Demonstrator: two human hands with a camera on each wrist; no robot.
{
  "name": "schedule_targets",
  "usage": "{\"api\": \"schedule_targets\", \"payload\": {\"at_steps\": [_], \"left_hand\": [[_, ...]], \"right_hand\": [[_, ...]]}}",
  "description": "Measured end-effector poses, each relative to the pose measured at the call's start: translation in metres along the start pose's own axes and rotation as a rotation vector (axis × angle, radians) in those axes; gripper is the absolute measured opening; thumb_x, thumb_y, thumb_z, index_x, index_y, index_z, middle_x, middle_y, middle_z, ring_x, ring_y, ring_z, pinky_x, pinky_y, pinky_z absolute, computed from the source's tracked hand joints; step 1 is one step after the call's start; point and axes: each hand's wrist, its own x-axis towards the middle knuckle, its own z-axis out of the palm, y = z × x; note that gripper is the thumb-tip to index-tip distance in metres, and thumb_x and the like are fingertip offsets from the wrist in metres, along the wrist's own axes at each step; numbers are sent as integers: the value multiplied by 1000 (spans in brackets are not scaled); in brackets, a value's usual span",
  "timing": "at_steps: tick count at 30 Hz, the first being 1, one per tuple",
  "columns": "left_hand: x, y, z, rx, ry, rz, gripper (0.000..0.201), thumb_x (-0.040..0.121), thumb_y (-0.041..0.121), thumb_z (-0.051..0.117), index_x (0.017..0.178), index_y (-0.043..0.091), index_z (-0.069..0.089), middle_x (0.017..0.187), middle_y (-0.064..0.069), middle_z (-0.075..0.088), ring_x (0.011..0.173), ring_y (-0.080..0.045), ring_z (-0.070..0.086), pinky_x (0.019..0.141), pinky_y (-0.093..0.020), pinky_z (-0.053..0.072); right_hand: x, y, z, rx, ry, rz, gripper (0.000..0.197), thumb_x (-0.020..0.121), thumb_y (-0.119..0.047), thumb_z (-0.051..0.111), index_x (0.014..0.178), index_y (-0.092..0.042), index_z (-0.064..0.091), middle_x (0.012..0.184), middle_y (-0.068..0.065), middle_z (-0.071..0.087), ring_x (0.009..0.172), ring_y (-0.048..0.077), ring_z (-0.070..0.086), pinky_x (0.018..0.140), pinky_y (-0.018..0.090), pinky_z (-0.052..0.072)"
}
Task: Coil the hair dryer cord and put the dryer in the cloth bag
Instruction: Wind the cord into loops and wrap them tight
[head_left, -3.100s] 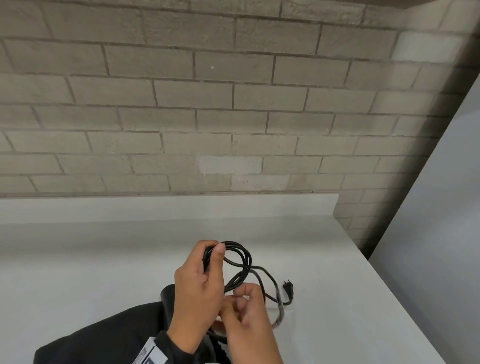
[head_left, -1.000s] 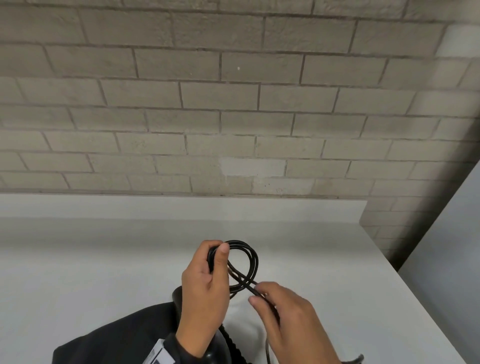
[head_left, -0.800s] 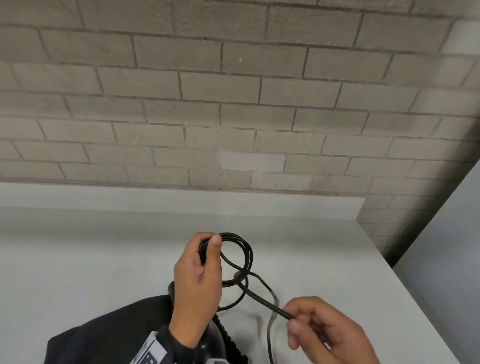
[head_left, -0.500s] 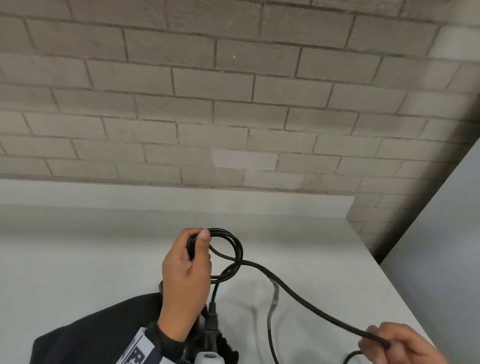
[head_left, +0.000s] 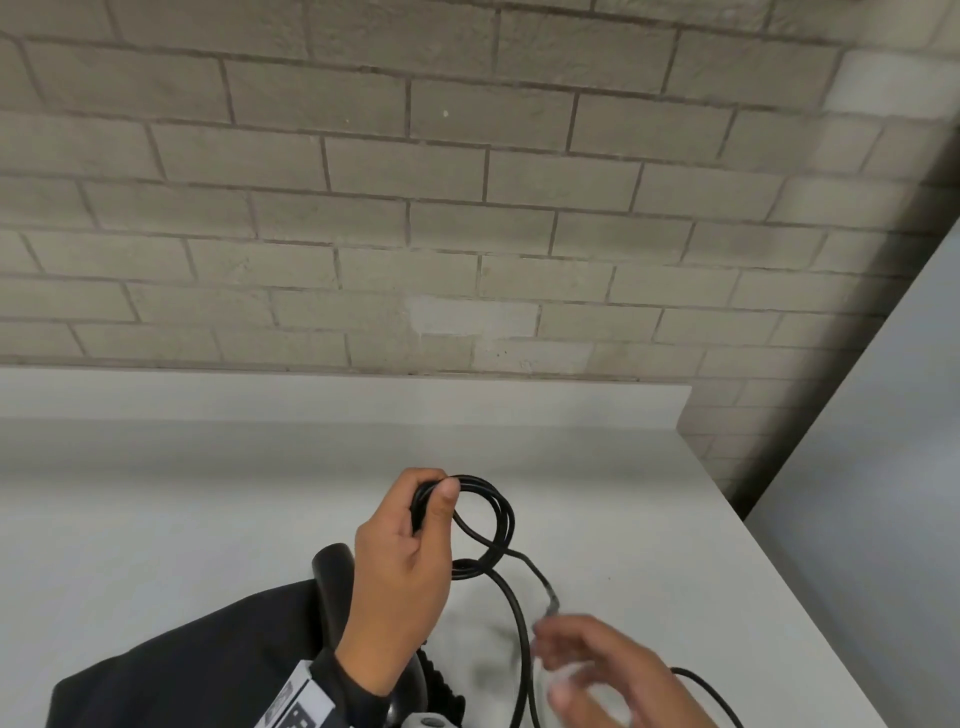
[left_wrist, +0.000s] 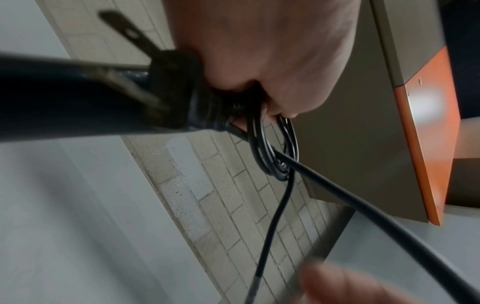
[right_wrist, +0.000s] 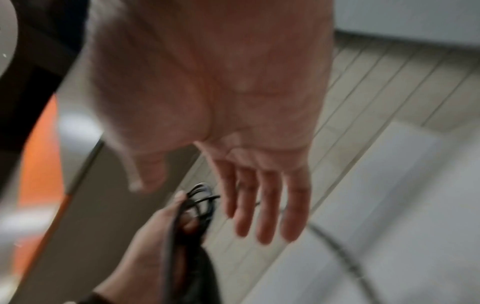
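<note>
In the head view my left hand grips several small loops of the black cord between thumb and fingers, above the white table. The same hand also holds the black hair dryer by its handle; the left wrist view shows that handle and the loops in the fist. Loose cord runs down from the coil towards me. My right hand is blurred, below and right of the coil, holding nothing; the right wrist view shows its fingers straight. The black cloth bag lies under my left forearm.
The white table ends at a brick wall behind and has its right edge close to my right hand. A grey panel stands beyond that edge. More slack cord lies at the lower right.
Half a second ago my right hand was pinching the cord and drawing it out to the lower right. It has since let go and swung back towards the coil, empty. The left hand keeps its grip.
</note>
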Motion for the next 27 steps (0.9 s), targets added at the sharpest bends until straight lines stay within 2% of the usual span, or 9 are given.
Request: {"api": "schedule_targets", "payload": {"at_steps": [2,5,7,11,13,15,21,24,27], "left_hand": [[-2,0,1,7,-16,8,13,94,34,55,84,28,61,54,3,50,47,-12,38,47,-23,34],[-4,-1,0,18,-37,8,13,94,33,54,85,27,61,52,8,48,46,-5,38,47,-18,34],[-2,0,-3,29,-60,18,14,95,33,51,86,27,61,53,4,48,46,-6,39,46,-15,33],[3,-3,-11,-36,-100,-10,22,100,41,47,86,31,60,58,-1,51,50,-6,46,49,-21,44],[7,-7,-16,-37,-90,-25,25,96,52,45,88,33,60,57,7,46,52,-9,40,49,-31,43],[11,-10,-21,-20,-51,-13,26,92,55,44,87,35,60,59,10,48,55,-7,41,55,-24,40],[12,-12,-23,-42,-36,-19,27,91,55,44,85,35,61,60,10,49,58,-5,44,58,-15,38],[9,-10,-20,-41,-58,-23,26,92,55,46,85,35,61,60,11,51,58,-4,44,58,-14,38],[5,-8,-16,-40,-79,-22,25,93,55,46,84,35,60,60,11,51,58,-3,44,57,-13,37]], "right_hand": [[-1,-4,11,-7,-17,-290,29,84,-52,55,99,-31,68,94,-16,74,90,2,68,87,20,51],[-6,-27,29,75,-91,-384,20,98,-30,50,90,-20,66,69,0,70,59,18,64,69,31,54],[-9,-35,34,95,-50,-482,23,98,-29,47,83,-22,62,54,-2,55,47,15,50,54,30,44],[-25,-45,19,204,4,-695,30,85,-51,53,83,-23,65,53,-1,49,51,11,42,54,22,35],[-31,-40,4,342,11,-716,45,73,-65,64,79,-20,69,51,3,49,49,12,43,51,16,35],[-31,-31,-13,357,82,-736,58,67,-74,65,73,-16,69,47,4,47,47,14,41,47,17,32],[-13,21,-44,-74,290,-544,66,69,-78,55,59,-14,65,46,4,46,46,5,42,48,15,32],[6,48,-41,-346,312,-500,13,79,-34,68,67,-35,65,64,-9,60,54,1,51,54,15,40],[21,56,-28,-598,329,-560,58,76,-23,59,111,-65,41,121,-35,43,109,-12,44,79,7,41]]}}
